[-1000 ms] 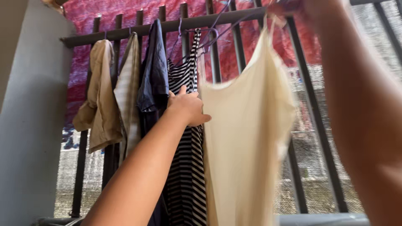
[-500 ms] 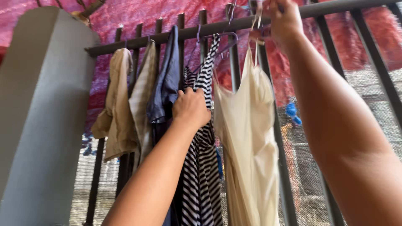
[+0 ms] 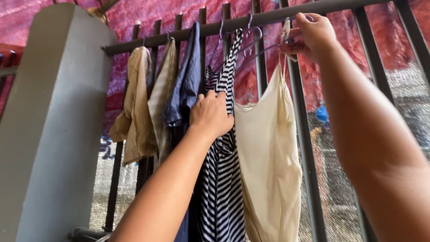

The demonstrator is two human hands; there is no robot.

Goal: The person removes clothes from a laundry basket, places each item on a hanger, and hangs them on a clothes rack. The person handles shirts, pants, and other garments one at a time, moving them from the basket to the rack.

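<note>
The step in hand looks like hanging the cream camisole [image 3: 268, 152] on the grille's top rail [image 3: 251, 20]. The right hand [image 3: 313, 33] has its grip closed around the top of the hanger [image 3: 264, 49] that carries the garment, right at the rail, and the camisole hangs straight down below that grip. To the left of it and lower, the left hand [image 3: 211, 115] closes its grip on the striped top [image 3: 224, 179], holding it toward the navy shirt [image 3: 186, 85] and 2 beige garments [image 3: 143, 103] further left. Whether the hook already sits over the rail cannot be told. The next move probably calls for seating the hook firmly before either grip loosens, so the fabric does not slide off.
</note>
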